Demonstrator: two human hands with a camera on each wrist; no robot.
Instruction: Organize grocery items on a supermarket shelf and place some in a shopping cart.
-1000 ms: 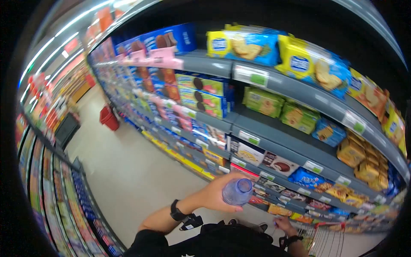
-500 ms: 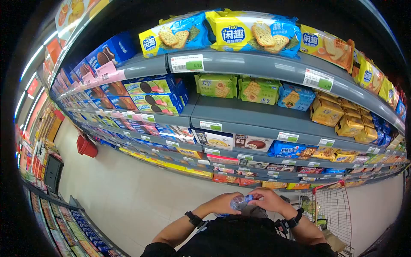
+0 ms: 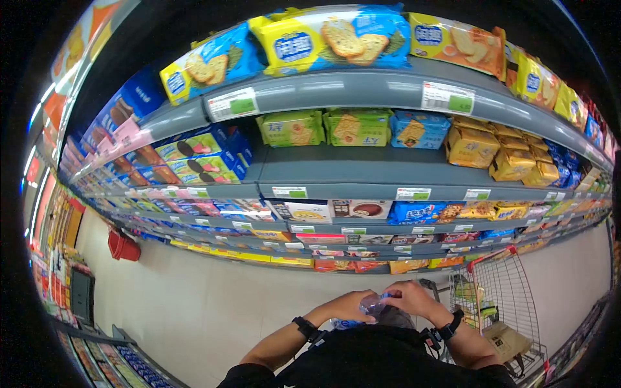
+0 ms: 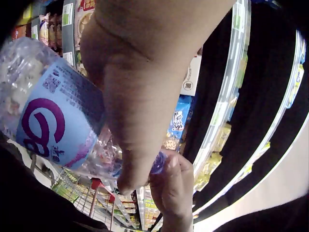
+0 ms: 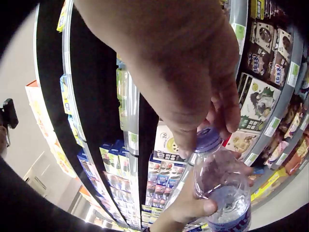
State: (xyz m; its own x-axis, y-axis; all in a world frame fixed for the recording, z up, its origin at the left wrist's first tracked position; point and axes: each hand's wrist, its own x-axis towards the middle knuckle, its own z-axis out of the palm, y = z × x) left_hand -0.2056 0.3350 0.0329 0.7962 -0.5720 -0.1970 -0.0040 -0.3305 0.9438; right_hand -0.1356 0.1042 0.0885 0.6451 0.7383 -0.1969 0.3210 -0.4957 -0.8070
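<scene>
Plastic bottle (image 5: 212, 166): was carried by no shelf; it hung aslant between the left hand (image 3: 349, 304) and the right hand (image 3: 414, 299), in front of the dark shirt (image 3: 369, 362), its cap (image 5: 207, 140) toward the right. Clear liquid seemed to fill it part way.
Left hand: curled round the bottle below the neck, thumb on the near side; that grip presumably steadied the body against any twist.
Right hand: nearly closed, thumb and fingers pinching the cap from opposite sides, a hold that suited turning it. Whether the cap was threaded or loose could not be told.
Blue label (image 4: 60, 113): showed beyond the left hand, likely because the hand gripped nearer the top, close to the cap.
Cart (image 3: 517, 278): stood beyond the right forearm, perhaps parked there to leave both hands free. Green packs (image 3: 479, 313) lay inside toward its far rim, a brown bag (image 3: 508, 339) toward its near end.
Upper shelf: 2 green cracker packs (image 3: 358, 127) and 1 blue (image 3: 419, 130) sat at the back edge, with bare board (image 3: 323, 165) before them.
Price tags (image 3: 231, 103): lined the front edges, angled outward, probably for shoppers to read.
</scene>
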